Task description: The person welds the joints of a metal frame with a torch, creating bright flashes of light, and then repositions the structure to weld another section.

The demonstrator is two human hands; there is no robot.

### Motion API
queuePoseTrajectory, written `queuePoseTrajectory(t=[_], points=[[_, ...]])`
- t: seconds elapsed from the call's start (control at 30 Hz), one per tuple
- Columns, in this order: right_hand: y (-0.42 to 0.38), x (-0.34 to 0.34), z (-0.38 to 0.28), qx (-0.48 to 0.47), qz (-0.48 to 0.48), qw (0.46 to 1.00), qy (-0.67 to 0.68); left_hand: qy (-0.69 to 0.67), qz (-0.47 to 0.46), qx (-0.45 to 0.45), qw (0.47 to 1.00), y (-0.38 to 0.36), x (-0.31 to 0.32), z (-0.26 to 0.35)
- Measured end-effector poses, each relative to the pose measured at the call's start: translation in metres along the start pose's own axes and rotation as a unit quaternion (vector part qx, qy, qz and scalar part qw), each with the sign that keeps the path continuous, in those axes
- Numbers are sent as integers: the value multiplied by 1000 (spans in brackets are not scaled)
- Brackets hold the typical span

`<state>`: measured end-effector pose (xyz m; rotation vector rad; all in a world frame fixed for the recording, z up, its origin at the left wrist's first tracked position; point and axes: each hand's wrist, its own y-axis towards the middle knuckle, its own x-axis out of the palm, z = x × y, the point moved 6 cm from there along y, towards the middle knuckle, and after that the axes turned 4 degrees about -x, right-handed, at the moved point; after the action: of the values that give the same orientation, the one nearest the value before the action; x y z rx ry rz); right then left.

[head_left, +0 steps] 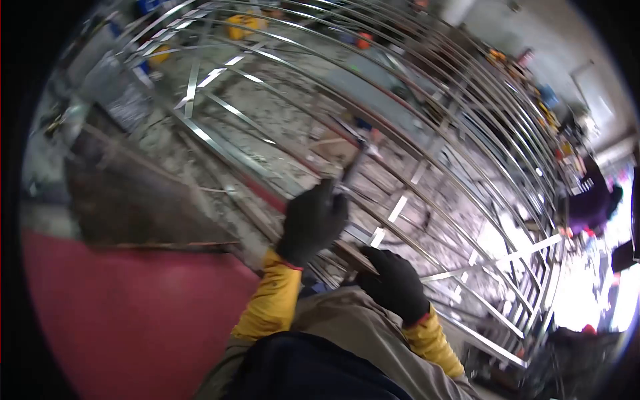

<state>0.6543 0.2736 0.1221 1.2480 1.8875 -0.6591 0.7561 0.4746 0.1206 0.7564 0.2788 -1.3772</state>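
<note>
My left hand [312, 223], in a dark glove with a yellow sleeve, is closed around the handle of what looks like a hammer [352, 167]. The tool points up and away over the metal frame [398, 208], and its head is blurred. Close to my body, my right hand [395, 283], also gloved, is closed on the end of a flat brownish bar [353, 256]. Its fingertips are partly hidden. Long shiny tubes of the frame run on beneath and beyond both hands.
A red surface [147, 313] lies at the lower left, beside a dark brown sheet [133, 190]. Yellow objects [245, 27] stand on the floor behind the frame. At the far right is another person [587, 200] in dark clothing, near bright light.
</note>
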Motion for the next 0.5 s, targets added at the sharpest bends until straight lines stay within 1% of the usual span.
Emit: queuePoseTrajectory(t=[0.1,0.13,0.23,0.27,0.37,0.5], points=[[5,-5,-7,-20,16,997,69,-18,3,-12,1000,1,3,-3],[7,-3,-7,-8,-2,997,72,-30,7,-12,999,2,2,-2],[9,2,-8,-30,-7,998,56,-44,4,-32,999,1,-3,2],[9,3,-6,-31,3,999,39,-37,16,-38,998,1,-6,1],[9,5,-4,-36,10,999,20,-54,-6,-48,997,0,-5,3],[10,3,-4,-45,9,999,23,-42,9,-27,999,-1,-5,4]])
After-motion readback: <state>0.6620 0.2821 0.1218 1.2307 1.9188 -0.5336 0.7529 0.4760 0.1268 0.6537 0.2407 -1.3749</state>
